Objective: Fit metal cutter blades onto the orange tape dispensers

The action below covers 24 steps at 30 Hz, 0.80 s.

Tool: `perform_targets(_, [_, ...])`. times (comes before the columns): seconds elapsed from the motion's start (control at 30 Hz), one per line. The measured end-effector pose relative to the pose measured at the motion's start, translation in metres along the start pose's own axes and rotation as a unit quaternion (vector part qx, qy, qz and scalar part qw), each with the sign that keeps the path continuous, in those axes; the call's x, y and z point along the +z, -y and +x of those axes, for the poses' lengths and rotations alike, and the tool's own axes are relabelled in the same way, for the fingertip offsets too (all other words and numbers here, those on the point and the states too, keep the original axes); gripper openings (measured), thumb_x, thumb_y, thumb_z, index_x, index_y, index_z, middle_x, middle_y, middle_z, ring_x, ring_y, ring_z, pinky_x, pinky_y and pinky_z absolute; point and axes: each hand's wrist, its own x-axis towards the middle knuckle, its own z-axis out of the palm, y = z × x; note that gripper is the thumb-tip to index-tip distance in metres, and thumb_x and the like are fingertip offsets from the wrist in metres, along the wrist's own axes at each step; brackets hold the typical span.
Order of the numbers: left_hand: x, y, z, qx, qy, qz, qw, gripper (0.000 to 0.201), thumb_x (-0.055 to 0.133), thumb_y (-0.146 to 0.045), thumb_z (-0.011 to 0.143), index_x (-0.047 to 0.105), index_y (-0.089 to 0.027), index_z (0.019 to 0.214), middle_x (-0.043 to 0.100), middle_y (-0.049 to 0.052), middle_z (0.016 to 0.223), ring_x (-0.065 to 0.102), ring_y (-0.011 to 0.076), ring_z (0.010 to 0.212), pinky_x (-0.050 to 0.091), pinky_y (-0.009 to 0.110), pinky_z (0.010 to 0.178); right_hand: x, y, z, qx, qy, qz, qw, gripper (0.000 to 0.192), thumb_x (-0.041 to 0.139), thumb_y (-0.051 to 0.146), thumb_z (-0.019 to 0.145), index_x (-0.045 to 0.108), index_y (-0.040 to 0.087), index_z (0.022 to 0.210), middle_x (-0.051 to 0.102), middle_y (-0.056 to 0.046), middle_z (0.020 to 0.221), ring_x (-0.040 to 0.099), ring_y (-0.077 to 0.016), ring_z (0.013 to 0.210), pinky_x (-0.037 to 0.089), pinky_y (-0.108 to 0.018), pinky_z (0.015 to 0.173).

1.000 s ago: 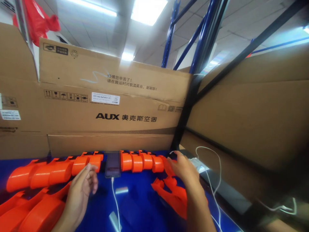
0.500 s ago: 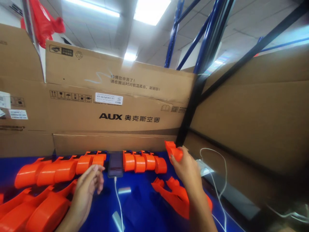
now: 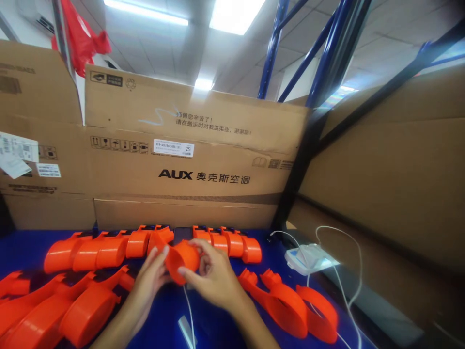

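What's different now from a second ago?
The right hand picked an orange part from the table's right end and carried it to the middle; the left hand closed on it too. The rows of orange parts and the charger stayed put.

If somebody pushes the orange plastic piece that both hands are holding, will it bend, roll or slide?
The orange piece looks like moulded, thin-walled plastic, so probably stiff and light. Its rounded body may rock or roll a little. The glossy surface could slide easily on the blue table.

Both hands meet at centre, left hand [image 3: 149,276] and right hand [image 3: 212,275] with fingers curled in a grip, forearms angled inward.
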Motion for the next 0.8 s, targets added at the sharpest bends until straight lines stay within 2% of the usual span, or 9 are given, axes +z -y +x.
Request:
perform_targets(0.1, [0.001, -0.005, 0.000, -0.014, -0.025, -0.010, 1.000, 0.044, 0.074, -0.045, 0.081, 0.062, -0.021, 0.117, 0.080, 0.011, 0.098, 0.077, 0.0290, 0.081, 0.057, 0.034, 0.062, 0.002, -0.005, -0.003, -0.024, 0.039, 0.052, 0.998, 0.044, 0.067, 0.038, 0.089, 0.059, 0.024, 0.130, 0.067, -0.001, 0.086, 0.053, -0.0109, 0.058, 0.041, -0.022, 0.051])
perform_targets(0.2, [0.006, -0.011, -0.007, 0.014, -0.056, -0.058, 0.997, 0.034, 0.075, -0.036, 0.080, 0.066, -0.021, 0.110, 0.080, 0.006, 0.096, 0.076, 0.0240, 0.082, 0.057, 0.029, 0.066, -0.009, -0.012, 0.000, -0.034, 0.036, 0.041, 0.998, 0.038, 0.051, 0.037, 0.099, 0.056, 0.023, 0.133, 0.071, -0.005, 0.100, 0.063, -0.0153, 0.075, 0.049, -0.026, 0.063])
perform_targets(0.27, [0.008, -0.014, -0.013, 0.036, -0.070, -0.097, 0.992, 0.031, 0.075, -0.033, 0.081, 0.068, -0.020, 0.108, 0.080, 0.005, 0.097, 0.076, 0.0223, 0.086, 0.057, 0.027, 0.071, -0.017, -0.017, 0.004, -0.018, 0.034, -0.057, 0.998, 0.029, 0.048, 0.033, 0.100, 0.063, 0.021, 0.122, 0.071, -0.006, 0.098, 0.065, -0.0174, 0.083, 0.050, -0.028, 0.072])
perform_targets(0.3, [0.009, -0.016, -0.015, 0.039, -0.075, -0.104, 0.991, 0.031, 0.074, -0.034, 0.082, 0.069, -0.019, 0.108, 0.080, 0.005, 0.095, 0.076, 0.0222, 0.083, 0.058, 0.027, 0.070, -0.021, -0.019, 0.005, -0.011, 0.058, -0.134, 0.989, 0.024, 0.050, 0.029, 0.098, 0.067, 0.021, 0.113, 0.072, -0.005, 0.096, 0.064, -0.0181, 0.084, 0.049, -0.029, 0.074])
perform_targets(0.37, [0.007, -0.018, -0.018, 0.027, -0.084, -0.097, 0.991, 0.034, 0.073, -0.039, 0.082, 0.071, -0.015, 0.105, 0.080, 0.007, 0.084, 0.075, 0.0221, 0.068, 0.057, 0.028, 0.060, -0.025, -0.023, 0.005, -0.003, 0.101, -0.231, 0.968, 0.016, 0.056, 0.022, 0.091, 0.071, 0.021, 0.098, 0.072, -0.005, 0.094, 0.064, -0.0203, 0.089, 0.047, -0.030, 0.079])
perform_targets(0.47, [0.002, -0.019, -0.019, -0.015, -0.074, -0.092, 0.993, 0.035, 0.074, -0.045, 0.080, 0.073, -0.012, 0.088, 0.077, 0.009, 0.069, 0.069, 0.0198, 0.051, 0.052, 0.027, 0.047, -0.023, -0.028, 0.001, -0.001, 0.136, -0.267, 0.954, 0.013, 0.063, 0.019, 0.084, 0.073, 0.022, 0.092, 0.072, -0.006, 0.094, 0.063, -0.0225, 0.094, 0.045, -0.030, 0.082])
perform_targets(0.57, [0.000, -0.018, -0.017, -0.044, -0.035, -0.102, 0.993, 0.036, 0.075, -0.047, 0.078, 0.069, -0.012, 0.069, 0.074, 0.008, 0.062, 0.066, 0.0177, 0.046, 0.049, 0.025, 0.044, -0.016, -0.031, -0.002, -0.001, 0.162, -0.288, 0.944, 0.015, 0.064, 0.020, 0.083, 0.075, 0.022, 0.093, 0.072, -0.006, 0.094, 0.063, -0.0227, 0.094, 0.044, -0.029, 0.081])
perform_targets(0.8, [0.004, -0.018, -0.019, -0.023, -0.012, -0.060, 0.998, 0.042, 0.077, -0.052, 0.073, 0.067, -0.013, 0.060, 0.065, 0.003, 0.051, 0.058, 0.0144, 0.042, 0.045, 0.024, 0.043, -0.006, -0.036, 0.002, -0.005, 0.189, -0.312, 0.931, 0.014, 0.060, 0.016, 0.085, 0.073, 0.020, 0.084, 0.071, -0.006, 0.089, 0.062, -0.0218, 0.090, 0.041, -0.029, 0.080])
